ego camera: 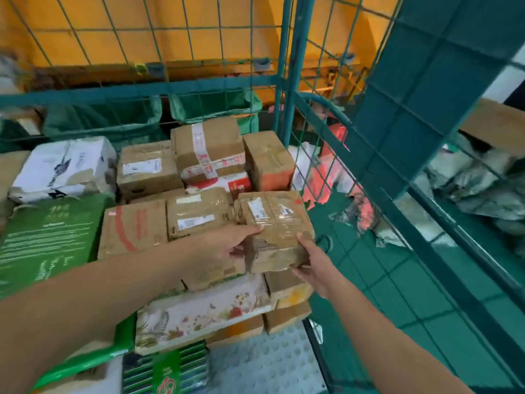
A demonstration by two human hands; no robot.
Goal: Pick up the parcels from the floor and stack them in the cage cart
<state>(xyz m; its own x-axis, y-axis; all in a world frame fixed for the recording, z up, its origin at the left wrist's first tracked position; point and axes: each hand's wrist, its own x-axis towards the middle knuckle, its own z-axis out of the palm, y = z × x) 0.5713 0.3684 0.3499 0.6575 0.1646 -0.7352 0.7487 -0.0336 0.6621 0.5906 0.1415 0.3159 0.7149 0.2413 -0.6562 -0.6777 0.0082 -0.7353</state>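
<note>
I am watching both hands placing a taped brown parcel (pixel 274 231) at the right front corner of the stack inside the cage cart (pixel 292 81). The left hand (pixel 224 251) is gripping the parcel's near left side, thumb lying over the top edge and fingers curled beneath. The right hand (pixel 311 264) is holding the near right corner, thumb up against the side and fingers tucked under the base. The parcel is sitting on or just above the boxes below; I cannot tell whether it is fully resting. It is lying just beside a labelled box (pixel 199 216) to its left. In my judgement, the step is best done by squaring it against that neighbour and keeping it off the cart's right mesh wall (pixel 366 177), sliding the fingers out only once it is bearing flat.
</note>
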